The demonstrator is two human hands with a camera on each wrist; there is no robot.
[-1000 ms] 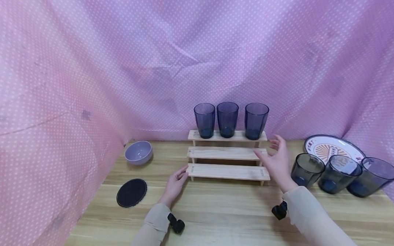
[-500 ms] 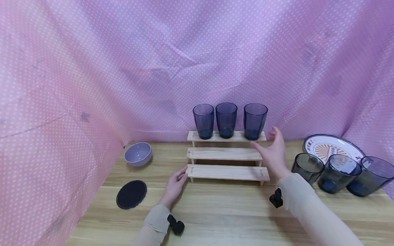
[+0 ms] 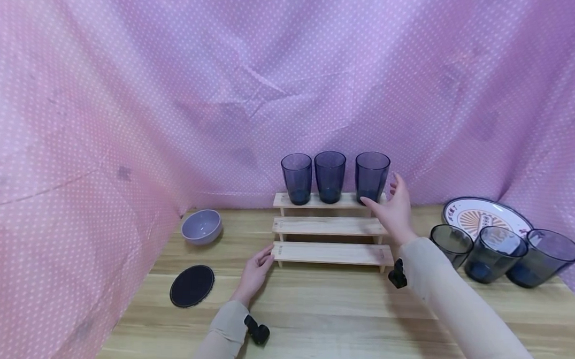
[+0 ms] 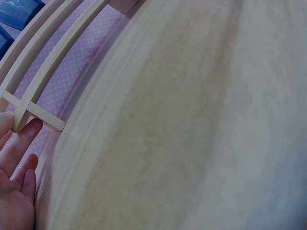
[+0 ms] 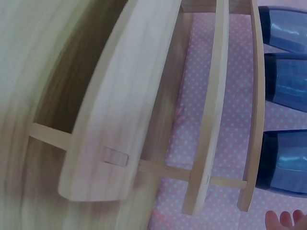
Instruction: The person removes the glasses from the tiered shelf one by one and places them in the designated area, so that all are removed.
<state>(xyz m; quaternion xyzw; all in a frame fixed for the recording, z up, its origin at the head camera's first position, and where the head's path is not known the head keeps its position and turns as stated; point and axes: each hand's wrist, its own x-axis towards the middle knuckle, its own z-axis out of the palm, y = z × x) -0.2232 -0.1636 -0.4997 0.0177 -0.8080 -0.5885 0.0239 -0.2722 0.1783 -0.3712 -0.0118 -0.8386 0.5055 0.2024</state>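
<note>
A three-tier wooden stand carries three blue glass cups in a row on its top step. My left hand pinches the left end of the lowest step; in the left wrist view the thumb is on the board's end and a finger lies beneath it. My right hand is spread around the right side of the rightmost cup, thumb in front of its base. In the right wrist view, the fingertips show just past that cup, with a gap between.
Three more dark glass cups, the middle one among them, stand on the right of the wooden table, before a patterned plate. On the left are a lilac bowl and a black round coaster. A pink dotted curtain hangs behind.
My right hand has moved up and inward from beside the middle step to the rightmost top cup. The left hand stays at the stand's lower left end.
</note>
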